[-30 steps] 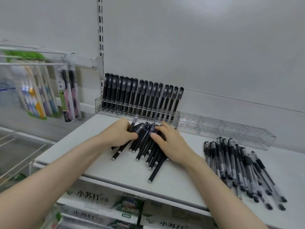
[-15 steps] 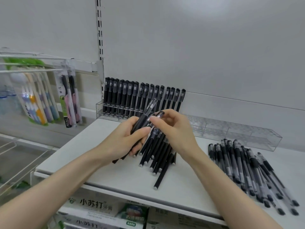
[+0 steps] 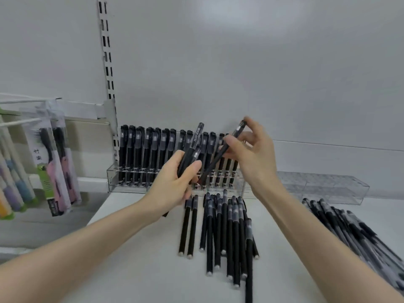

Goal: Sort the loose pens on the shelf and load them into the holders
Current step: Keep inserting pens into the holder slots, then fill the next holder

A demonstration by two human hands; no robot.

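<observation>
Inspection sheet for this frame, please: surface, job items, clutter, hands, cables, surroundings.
Surface: white shelf, clean where bare.
Job's things: filled holder with upright black pens; clear empty holder to its right; loose black pens lying in the centre; second loose pile at right.
Clutter: nothing seen.
Hands: left hand grips a few pens; right hand pinches a single pen, tilted.
Cables: nothing seen.
Surroundings: hanging toothbrush packs at left; slotted upright on the grey back panel.
</observation>
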